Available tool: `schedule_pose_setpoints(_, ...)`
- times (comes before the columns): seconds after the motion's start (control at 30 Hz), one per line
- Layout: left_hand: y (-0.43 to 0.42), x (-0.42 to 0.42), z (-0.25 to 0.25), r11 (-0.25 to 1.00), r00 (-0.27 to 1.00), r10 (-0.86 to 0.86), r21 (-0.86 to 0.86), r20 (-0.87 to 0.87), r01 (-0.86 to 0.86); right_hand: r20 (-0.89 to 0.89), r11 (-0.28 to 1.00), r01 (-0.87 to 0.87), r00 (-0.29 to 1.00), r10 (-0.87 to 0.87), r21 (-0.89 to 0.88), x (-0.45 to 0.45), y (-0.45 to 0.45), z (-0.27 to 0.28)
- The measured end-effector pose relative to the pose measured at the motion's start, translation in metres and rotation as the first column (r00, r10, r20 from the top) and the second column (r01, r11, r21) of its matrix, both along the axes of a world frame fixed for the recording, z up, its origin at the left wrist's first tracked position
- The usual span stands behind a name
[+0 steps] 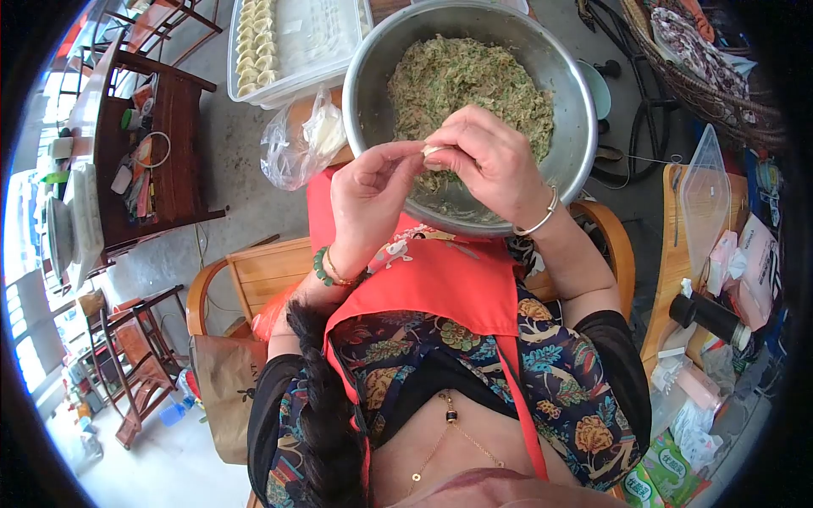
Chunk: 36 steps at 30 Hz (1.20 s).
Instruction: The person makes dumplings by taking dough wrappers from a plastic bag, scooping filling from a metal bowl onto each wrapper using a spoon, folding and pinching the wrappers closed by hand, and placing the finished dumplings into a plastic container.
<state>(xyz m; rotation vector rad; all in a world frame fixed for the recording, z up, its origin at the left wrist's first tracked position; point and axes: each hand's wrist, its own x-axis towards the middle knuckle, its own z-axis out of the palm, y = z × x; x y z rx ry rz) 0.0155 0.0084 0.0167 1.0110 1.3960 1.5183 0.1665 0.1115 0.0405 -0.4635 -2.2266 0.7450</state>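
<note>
My left hand [371,193] and my right hand [493,161] meet over the near side of a big metal bowl [579,127]. Between their pinched fingertips is a small pale dumpling [434,151], mostly covered by the fingers. Green, minced filling [470,80] fills much of the bowl. Left of the bowl, an open clear plastic bag [292,144] holds a pale stack that looks like dumpling wrappers [324,133]. Beyond it, a clear plastic tray [318,72] carries rows of folded dumplings [257,42] along its left side.
A red apron [432,292] covers my lap, and I sit on a wooden chair [271,275]. At the right stands a wooden bench [669,254] with a black bottle [710,320] and packets. A wicker basket [720,93] is at the upper right; a dark wooden table [161,169] is at the left.
</note>
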Motion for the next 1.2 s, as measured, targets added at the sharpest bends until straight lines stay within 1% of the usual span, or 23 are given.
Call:
schedule_pose_setpoints(0.03,-0.001,-0.001,-0.001,1.000,1.000,0.000,0.000,0.000,0.000,0.000,1.000,0.000,1.000,0.000,0.000,0.000,0.000,0.000)
schedule_pose_setpoints(0.1,-0.003,-0.004,-0.002,0.994,0.995,-0.097,-0.045,0.033,0.099,0.027,0.999,0.024,0.999,-0.023,-0.044,0.001,-0.001,0.001)
schedule_pose_setpoints(0.13,-0.002,-0.001,0.000,0.994,0.995,-0.097,-0.044,0.033,0.098,0.027,0.999,0.023,0.999,-0.022,-0.043,0.001,-0.002,0.001)
schedule_pose_setpoints(0.17,-0.001,0.003,0.003,0.994,0.958,-0.088,-0.035,0.273,0.101,0.029,0.999,0.038,0.999,-0.038,-0.026,0.001,-0.003,0.001)
schedule_pose_setpoints(0.2,0.001,0.006,0.005,0.994,0.865,-0.076,-0.025,0.495,0.102,0.030,0.999,0.053,0.998,-0.052,-0.009,0.000,-0.003,0.002)
schedule_pose_setpoints(0.23,0.002,0.007,0.004,0.995,0.866,-0.076,-0.024,0.495,0.101,0.029,0.999,0.051,0.998,-0.051,-0.007,0.000,-0.004,0.002)
schedule_pose_setpoints(0.27,0.003,0.007,0.002,0.987,0.718,-0.090,-0.037,0.690,0.158,0.045,0.998,0.055,0.998,-0.053,-0.039,0.000,-0.005,0.002)
schedule_pose_setpoints(0.3,0.004,0.008,0.000,0.975,0.528,-0.088,-0.035,0.845,0.218,0.061,0.996,0.059,0.997,-0.055,-0.070,0.001,-0.005,0.003)
schedule_pose_setpoints(0.33,0.003,0.006,-0.001,0.976,0.528,-0.089,-0.033,0.844,0.217,0.060,0.996,0.059,0.997,-0.055,-0.068,0.001,-0.003,0.003)
schedule_pose_setpoints(0.4,0.002,0.003,-0.004,0.938,0.453,-0.233,0.076,0.861,0.337,0.080,0.998,0.029,0.996,-0.025,-0.052,0.001,0.000,0.003)
schedule_pose_setpoints(0.43,0.001,0.002,-0.003,0.938,0.453,-0.234,0.077,0.860,0.337,0.080,0.998,0.029,0.996,-0.025,-0.051,-0.001,0.000,0.004)
schedule_pose_setpoints(0.5,0.000,0.002,-0.001,0.937,0.469,-0.228,0.061,0.853,0.344,0.036,0.987,-0.005,0.999,0.011,-0.159,-0.004,0.000,0.009)
schedule_pose_setpoints(0.53,0.000,0.003,0.001,0.937,0.470,-0.228,0.061,0.853,0.344,0.035,0.987,-0.006,0.999,0.011,-0.159,-0.003,0.001,0.009)
schedule_pose_setpoints(0.6,-0.001,0.004,0.004,0.937,0.479,-0.216,0.042,0.851,0.347,0.063,0.982,-0.064,0.995,0.076,-0.177,-0.002,0.004,0.007)
schedule_pose_setpoints(0.73,-0.001,0.005,0.005,0.938,0.490,-0.210,0.033,0.846,0.344,0.064,0.976,-0.103,0.991,0.117,-0.190,-0.001,0.007,0.005)
schedule_pose_setpoints(0.8,-0.002,0.006,0.005,0.938,0.463,-0.185,0.016,0.867,0.346,0.033,0.980,-0.153,0.987,0.158,-0.128,0.000,0.011,-0.001)
schedule_pose_setpoints(0.83,-0.001,0.006,0.004,0.938,0.463,-0.187,0.016,0.866,0.348,0.033,0.980,-0.152,0.987,0.157,-0.127,-0.001,0.011,-0.003)
schedule_pose_setpoints(0.9,-0.001,0.005,0.001,0.938,0.424,-0.196,0.042,0.884,0.345,0.050,0.985,-0.168,0.984,0.170,-0.047,-0.002,0.012,-0.005)
schedule_pose_setpoints(0.93,-0.001,0.004,-0.001,0.937,0.424,-0.197,0.043,0.884,0.346,0.050,0.985,-0.166,0.984,0.169,-0.046,-0.002,0.010,-0.002)
schedule_pose_setpoints(1.0,-0.001,0.003,-0.005,0.915,0.273,-0.325,0.228,0.905,0.334,0.068,0.987,-0.125,0.989,0.132,-0.098,-0.002,0.007,0.005)
schedule_pose_setpoints(1.03,-0.001,0.002,-0.005,0.915,0.274,-0.325,0.227,0.905,0.333,0.067,0.987,-0.126,0.989,0.133,-0.098,-0.003,0.007,0.004)
schedule_pose_setpoints(1.1,0.000,0.000,-0.006,0.913,0.220,-0.342,0.268,0.914,0.307,0.011,0.962,-0.137,0.990,0.144,-0.238,-0.003,0.006,0.000)
schedule_pose_setpoints(1.2,0.000,-0.001,-0.004,0.917,0.240,-0.364,0.300,0.900,0.264,-0.002,0.973,-0.143,0.989,0.145,-0.182,-0.004,0.007,-0.001)
